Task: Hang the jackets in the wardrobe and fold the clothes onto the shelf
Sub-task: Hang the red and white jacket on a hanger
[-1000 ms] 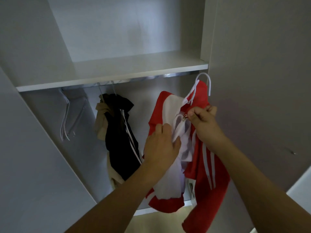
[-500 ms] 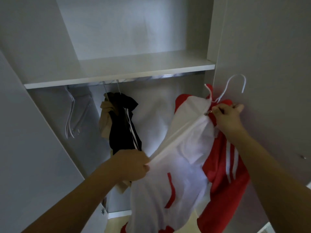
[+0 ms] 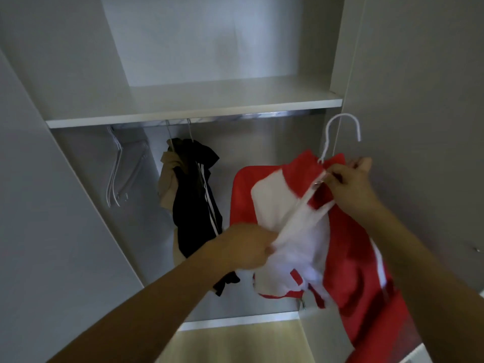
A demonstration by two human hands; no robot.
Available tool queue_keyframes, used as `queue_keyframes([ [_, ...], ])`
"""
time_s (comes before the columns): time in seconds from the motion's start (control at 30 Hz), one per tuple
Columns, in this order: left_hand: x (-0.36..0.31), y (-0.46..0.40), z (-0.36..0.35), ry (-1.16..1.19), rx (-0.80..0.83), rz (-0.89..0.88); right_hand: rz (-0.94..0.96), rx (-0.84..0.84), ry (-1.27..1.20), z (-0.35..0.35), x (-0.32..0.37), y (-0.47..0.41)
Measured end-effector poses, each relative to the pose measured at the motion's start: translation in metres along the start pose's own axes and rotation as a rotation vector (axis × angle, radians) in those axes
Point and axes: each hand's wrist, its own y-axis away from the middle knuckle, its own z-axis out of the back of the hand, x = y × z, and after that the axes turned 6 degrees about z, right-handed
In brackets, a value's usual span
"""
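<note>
Jacket (image 3: 351,258): red and white, on a white hanger (image 3: 340,132), off the rail (image 3: 235,117), low right of it.
Right hand (image 3: 351,179): fingers pinching collar and zip top, just below the hook.
Left hand (image 3: 246,250): fingers gripping the white front edge, lower left.
Zip line: taut, running from lower left to upper right.
Hook to rail: rail up and left; right hand nearer.

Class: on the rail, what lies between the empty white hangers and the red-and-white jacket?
Head view: a black jacket with white stripes over a beige garment.

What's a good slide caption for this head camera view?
Both hands, left hand and right hand, hold a red-and-white jacket on a white hanger below the wardrobe rail.
</note>
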Motion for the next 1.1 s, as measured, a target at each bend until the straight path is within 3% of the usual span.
queue_keyframes([
  [0.1, 0.012, 0.028, -0.006, 0.023, 0.223, 0.021, -0.018, 0.048, -0.019, 0.004, -0.007, 0.003],
  [0.17, 0.017, 0.019, 0.007, -0.051, 0.226, 0.003, 0.005, 0.077, -0.119, -0.003, 0.006, 0.006],
  [0.2, 0.021, 0.011, 0.017, -0.018, 0.124, 0.007, 0.018, 0.091, -0.176, -0.006, 0.013, 0.005],
  [0.3, 0.042, -0.016, 0.049, 0.112, -0.443, 0.150, 0.096, 0.146, -0.211, -0.008, 0.024, 0.006],
  [0.33, 0.049, -0.023, 0.057, 0.118, -0.521, 0.208, 0.111, 0.164, -0.208, -0.007, 0.024, 0.006],
  [0.37, 0.055, -0.029, 0.062, 0.117, -0.491, 0.256, 0.120, 0.178, -0.207, -0.006, 0.024, 0.007],
  [0.5, 0.054, -0.036, 0.070, 0.267, -0.064, 0.323, 0.164, 0.203, -0.130, -0.012, 0.026, 0.008],
  [0.53, 0.052, -0.034, 0.067, 0.305, -0.079, 0.316, 0.178, 0.195, -0.093, -0.014, 0.026, 0.008],
  [0.67, 0.037, -0.018, 0.051, 0.397, -0.434, 0.204, 0.181, 0.144, -0.013, -0.013, 0.024, 0.008],
  [0.7, 0.036, -0.014, 0.052, 0.450, -0.454, 0.177, 0.171, 0.135, -0.023, -0.013, 0.022, 0.008],
  [0.77, 0.039, -0.007, 0.057, 0.571, -0.289, 0.181, 0.133, 0.125, -0.100, -0.016, 0.020, 0.009],
  [0.87, 0.064, 0.013, 0.063, 0.644, 0.129, 0.289, 0.044, 0.107, -0.352, -0.029, 0.021, 0.007],
  [0.93, 0.084, 0.031, 0.064, 0.694, 0.261, 0.318, 0.010, 0.125, -0.389, -0.043, 0.022, 0.006],
  [1.0, 0.094, 0.046, 0.065, 0.871, 0.191, 0.425, 0.000, 0.209, -0.381, -0.061, 0.025, 0.000],
  [1.1, 0.098, 0.049, 0.063, 1.133, -0.069, 0.595, -0.045, 0.342, -0.349, -0.091, 0.031, -0.022],
])
